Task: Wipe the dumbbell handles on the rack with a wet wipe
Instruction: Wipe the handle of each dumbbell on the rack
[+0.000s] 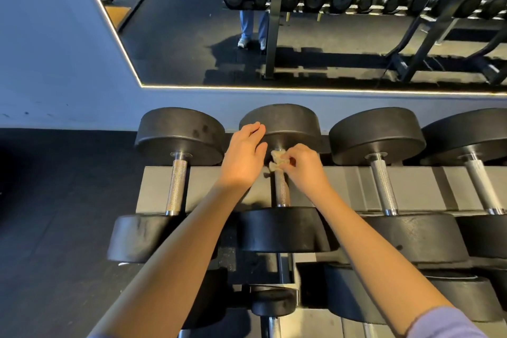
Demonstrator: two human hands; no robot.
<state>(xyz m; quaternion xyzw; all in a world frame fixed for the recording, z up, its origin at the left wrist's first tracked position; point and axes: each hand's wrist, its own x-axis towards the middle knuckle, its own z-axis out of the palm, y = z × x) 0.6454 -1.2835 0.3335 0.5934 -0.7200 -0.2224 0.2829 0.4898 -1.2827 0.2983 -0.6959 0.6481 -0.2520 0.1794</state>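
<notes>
The right hand [304, 170] and wet wipe [277, 160] hide the top of the handle [282, 189]. The rightmost dumbbell [472, 134] is cut off by the edge.

Top row — four dumbbells [178, 132], two hands [242, 162], one wipe [276, 161]

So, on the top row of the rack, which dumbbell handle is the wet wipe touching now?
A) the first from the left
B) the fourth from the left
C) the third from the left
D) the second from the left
D: the right hand pinches the wet wipe around the far end of the second handle from the left; the other handles on that row are bare.
</notes>
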